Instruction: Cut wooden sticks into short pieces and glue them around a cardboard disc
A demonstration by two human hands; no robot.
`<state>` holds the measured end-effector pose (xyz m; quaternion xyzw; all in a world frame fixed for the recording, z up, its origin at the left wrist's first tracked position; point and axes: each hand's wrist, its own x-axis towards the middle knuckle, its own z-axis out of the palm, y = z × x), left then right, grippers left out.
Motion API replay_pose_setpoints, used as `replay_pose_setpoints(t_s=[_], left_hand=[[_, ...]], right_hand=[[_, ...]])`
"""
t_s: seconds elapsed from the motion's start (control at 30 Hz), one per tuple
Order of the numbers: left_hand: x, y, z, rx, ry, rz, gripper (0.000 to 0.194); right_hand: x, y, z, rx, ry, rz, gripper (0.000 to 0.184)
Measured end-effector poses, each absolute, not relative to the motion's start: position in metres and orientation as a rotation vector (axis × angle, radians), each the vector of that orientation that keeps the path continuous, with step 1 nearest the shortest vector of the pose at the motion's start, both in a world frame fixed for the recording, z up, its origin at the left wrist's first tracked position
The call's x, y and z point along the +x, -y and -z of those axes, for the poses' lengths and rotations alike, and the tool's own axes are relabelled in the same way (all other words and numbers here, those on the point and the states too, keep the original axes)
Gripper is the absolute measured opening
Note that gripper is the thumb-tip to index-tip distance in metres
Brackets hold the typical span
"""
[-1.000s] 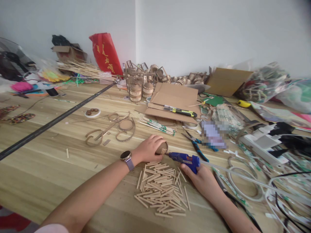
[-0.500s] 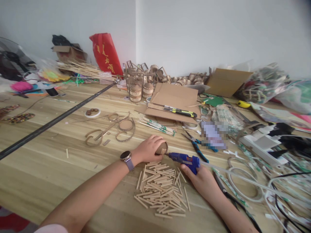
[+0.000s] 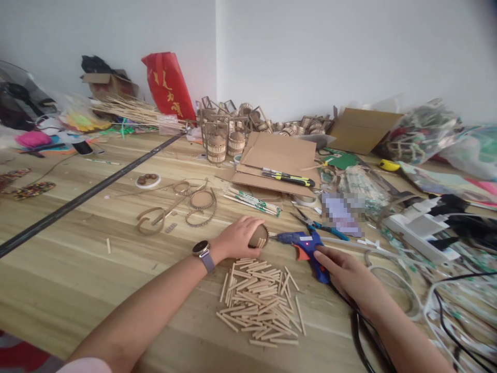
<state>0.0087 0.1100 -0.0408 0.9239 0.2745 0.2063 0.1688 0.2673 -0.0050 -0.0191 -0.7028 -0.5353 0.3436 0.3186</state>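
My left hand (image 3: pixel 239 237), with a watch on the wrist, curls around a small round brown disc (image 3: pixel 258 237). A few short wooden sticks stand at the disc's near edge, beside my fingers. My right hand (image 3: pixel 344 267) is closed on the handle of a blue glue gun (image 3: pixel 306 246) with an orange trigger and a small red light. The gun lies over on its side, its nozzle pointing left, close to the disc's right edge. A pile of short wooden sticks (image 3: pixel 260 303) lies on the table in front of both hands.
Pliers (image 3: pixel 330 229) lie behind the glue gun. Cardboard sheets (image 3: pixel 279 153) with utility knives on top are farther back, near finished little wooden lanterns (image 3: pixel 216 147). A white power strip (image 3: pixel 421 235) and cables sit at the right. Bamboo rings (image 3: pixel 202 199) lie left of centre.
My right hand has shifted to the right and turned the glue gun, so its side and orange trigger now show. The nozzle has drawn slightly back from the disc. My left hand has hardly moved.
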Motion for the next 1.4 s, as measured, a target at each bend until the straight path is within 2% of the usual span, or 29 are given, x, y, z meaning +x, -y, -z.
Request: replay_pose_setpoints(t_s=[0.07,0.13,0.2,0.3,0.53,0.87,1.2,1.4], left_hand=[[0.008,-0.11,0.041,2.617,-0.771,-0.591,0.07],[0.008,-0.111,0.042,2.607,-0.763,-0.605,0.069],[0.007,-0.111,0.042,2.601,-0.754,-0.62,0.068],[0.005,-0.112,0.041,2.593,-0.727,-0.61,0.069],[0.002,-0.114,0.039,2.584,-0.641,-0.58,0.069],[0.003,-0.115,0.04,2.568,-0.628,-0.594,0.07],[0.003,-0.117,0.04,2.548,-0.607,-0.603,0.074],[0.004,-0.118,0.04,2.54,-0.596,-0.597,0.075]], right_hand=[[0.269,0.007,0.017,-1.941,1.606,-0.487,0.036],[0.263,0.011,0.014,-1.845,1.878,-0.084,0.028],[0.251,0.015,0.012,-1.552,2.221,0.072,0.024],[0.231,0.02,0.015,-1.197,2.559,0.006,0.027],[0.22,0.022,0.024,-1.159,2.657,0.029,0.029],[0.201,-0.009,-0.002,-1.569,1.885,-0.76,0.02],[0.176,-0.032,0.007,-1.63,1.911,-0.767,0.017],[0.178,-0.034,0.013,-1.582,2.007,-0.628,0.014]])
